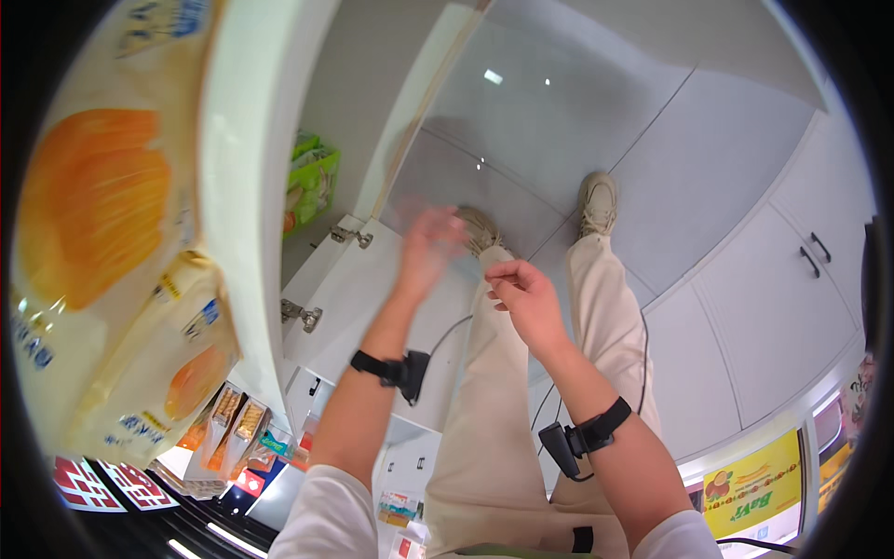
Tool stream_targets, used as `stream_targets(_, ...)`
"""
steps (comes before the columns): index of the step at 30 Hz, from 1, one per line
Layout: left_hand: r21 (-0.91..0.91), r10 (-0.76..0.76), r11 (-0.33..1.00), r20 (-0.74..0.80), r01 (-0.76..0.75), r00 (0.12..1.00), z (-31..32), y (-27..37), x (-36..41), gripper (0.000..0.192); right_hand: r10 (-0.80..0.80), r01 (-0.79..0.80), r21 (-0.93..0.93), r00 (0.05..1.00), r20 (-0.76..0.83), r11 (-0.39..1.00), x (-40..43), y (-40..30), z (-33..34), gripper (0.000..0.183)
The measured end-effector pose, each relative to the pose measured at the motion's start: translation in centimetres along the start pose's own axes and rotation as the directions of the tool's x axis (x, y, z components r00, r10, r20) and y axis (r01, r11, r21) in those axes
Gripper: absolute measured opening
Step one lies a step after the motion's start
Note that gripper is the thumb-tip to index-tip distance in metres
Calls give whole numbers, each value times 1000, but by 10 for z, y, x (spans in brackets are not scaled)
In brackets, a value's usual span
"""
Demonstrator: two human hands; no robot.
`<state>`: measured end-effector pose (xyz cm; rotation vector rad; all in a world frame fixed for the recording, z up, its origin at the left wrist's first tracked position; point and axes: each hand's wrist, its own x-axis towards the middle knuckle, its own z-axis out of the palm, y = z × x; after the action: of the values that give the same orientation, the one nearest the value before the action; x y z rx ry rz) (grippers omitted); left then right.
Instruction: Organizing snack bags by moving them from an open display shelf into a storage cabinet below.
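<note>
My left hand [429, 241] is blurred by motion, in front of my shoe and beside the open white cabinet door [363, 314]; whether it holds anything is unclear. Close to its right, my right hand [517, 293] hangs before my trouser leg with fingers curled and the thumb near the fingertips; nothing is plainly visible between them. The two hands are apart. Inside the open cabinet at the left stands a bright green container with packets [314, 182]. Black straps with small devices sit on both forearms.
A white shelf edge [241, 209] runs down the left, with large yellow-orange food packages [98, 209] beyond it. Metal hinges [302, 316] join the door. White cabinets with black handles [810, 262] line the right. Grey floor tiles [559, 119] lie ahead. Cables hang by my legs.
</note>
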<state>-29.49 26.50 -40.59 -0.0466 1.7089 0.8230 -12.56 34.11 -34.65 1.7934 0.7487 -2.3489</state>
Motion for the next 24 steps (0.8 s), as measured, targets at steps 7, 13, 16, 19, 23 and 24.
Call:
stream_targets(7, 20, 59, 998, 189, -64, 980, 72, 82, -134, 30, -118, 152, -256, 983, 142, 955, -65, -65, -19, 13)
stream_targets(13, 338, 92, 934, 82, -114, 992, 33, 135, -240, 30, -243, 368, -583, 928, 284, 725, -139, -138, -26, 14)
stream_targets(16, 384, 164, 909, 25, -161, 986, 14, 149, -297, 30, -260, 456, -651, 888, 380, 607, -182, -179, -10, 17)
stream_targets(19, 382, 314, 877, 5, -292, 949, 15, 174, -354, 33, -249, 572, -698, 819, 517, 432, -232, -210, 13, 20)
stream_targets(23, 497, 383, 800, 7, -336, 924, 22, 213, -412, 47, -168, 689, -703, 725, 668, 176, -298, -238, 49, 23)
stream_targets(24, 510, 404, 786, 2, -349, 915, 27, 221, -421, 53, -122, 721, -688, 692, 712, 82, -310, -243, 57, 23)
